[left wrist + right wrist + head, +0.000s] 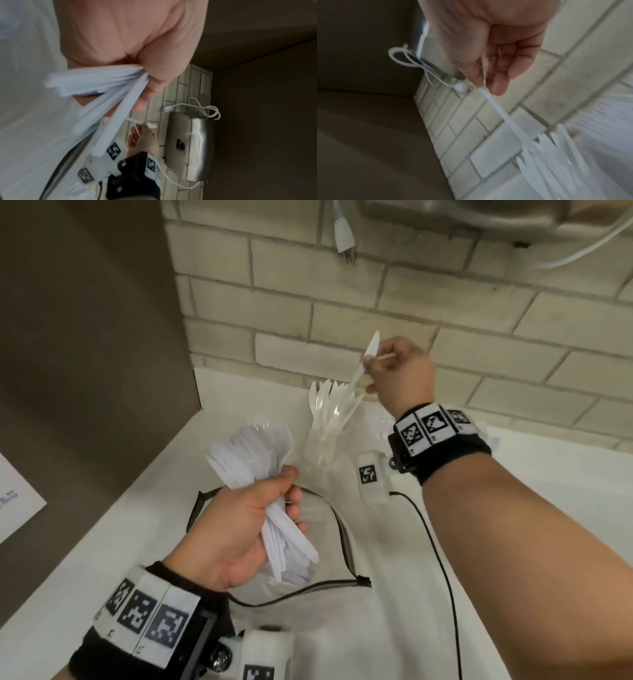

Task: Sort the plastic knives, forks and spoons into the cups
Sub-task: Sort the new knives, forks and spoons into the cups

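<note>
My left hand (284, 501) grips a thick bundle of white plastic cutlery (246, 453) by the handles, fork tines showing at its top; the handles (102, 83) fan out below the fist. My right hand (373, 371) pinches a single white plastic knife (368, 354), tip up, over a clear cup (320, 446) of upright knives. The knife's (505, 115) lower end reaches among those blades (547, 155). A second cup of cutlery (375, 419) stands behind my right wrist, mostly hidden.
A clear zip bag (342, 542) with a dark edge lies on the white counter (548, 508) under my left hand. A black cable (442, 559) crosses the counter. A brick wall (342, 302) backs it, a brown panel (85, 337) stands left. A steel appliance (192, 146) with a white plug (344, 234) hangs above.
</note>
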Demonstrator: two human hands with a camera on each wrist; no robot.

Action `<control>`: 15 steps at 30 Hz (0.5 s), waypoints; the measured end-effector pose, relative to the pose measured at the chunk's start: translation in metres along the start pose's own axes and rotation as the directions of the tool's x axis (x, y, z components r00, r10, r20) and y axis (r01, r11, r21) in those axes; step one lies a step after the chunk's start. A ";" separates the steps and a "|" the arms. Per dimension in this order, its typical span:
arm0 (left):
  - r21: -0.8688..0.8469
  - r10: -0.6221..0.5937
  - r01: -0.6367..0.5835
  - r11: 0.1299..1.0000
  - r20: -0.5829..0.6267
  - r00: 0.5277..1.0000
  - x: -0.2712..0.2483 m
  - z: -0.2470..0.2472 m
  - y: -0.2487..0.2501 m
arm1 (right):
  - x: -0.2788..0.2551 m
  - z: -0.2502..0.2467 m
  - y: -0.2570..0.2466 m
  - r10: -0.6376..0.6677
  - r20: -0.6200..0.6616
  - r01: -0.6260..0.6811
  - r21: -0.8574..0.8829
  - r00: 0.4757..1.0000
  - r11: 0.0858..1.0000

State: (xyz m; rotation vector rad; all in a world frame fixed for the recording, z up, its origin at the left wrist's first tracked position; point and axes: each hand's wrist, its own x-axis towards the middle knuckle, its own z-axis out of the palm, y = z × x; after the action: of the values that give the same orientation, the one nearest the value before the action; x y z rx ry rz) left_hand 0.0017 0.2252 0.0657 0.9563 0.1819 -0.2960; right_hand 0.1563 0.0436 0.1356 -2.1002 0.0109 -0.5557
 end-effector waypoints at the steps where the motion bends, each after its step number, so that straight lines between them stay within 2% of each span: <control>1: -0.002 -0.002 0.002 1.000 0.007 1.000 0.001 0.000 0.000 | 0.005 0.011 0.009 0.016 0.024 -0.015 -0.042 1.000 0.999; 4: 0.002 -0.013 0.013 1.000 0.023 1.000 0.003 0.003 -0.003 | 0.012 0.037 0.028 0.103 0.133 -0.091 -0.097 0.986 0.991; 6: 0.008 -0.023 0.023 1.000 0.034 0.999 0.005 0.006 -0.004 | 0.014 0.044 0.037 0.176 0.222 -0.141 -0.167 0.959 0.976; 9: 0.007 -0.041 0.040 0.999 0.049 0.998 0.005 0.007 -0.005 | 0.014 0.038 0.043 0.236 0.196 -0.188 -0.237 0.952 0.953; 12: -0.001 -0.070 0.070 0.998 0.109 0.992 0.003 0.009 -0.004 | 0.000 0.016 0.031 0.221 0.166 -0.202 -0.127 0.961 0.971; 15: -0.029 -0.107 0.117 0.993 0.223 0.969 -0.002 0.011 -0.005 | -0.030 -0.017 0.005 0.130 0.207 -0.133 0.001 0.970 0.991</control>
State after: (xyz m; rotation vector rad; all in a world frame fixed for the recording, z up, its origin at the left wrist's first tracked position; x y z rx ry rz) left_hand -0.0013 0.2134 0.0682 0.8659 0.0381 -0.4981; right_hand 0.1235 0.0340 0.1281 -2.1153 0.0267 -0.2565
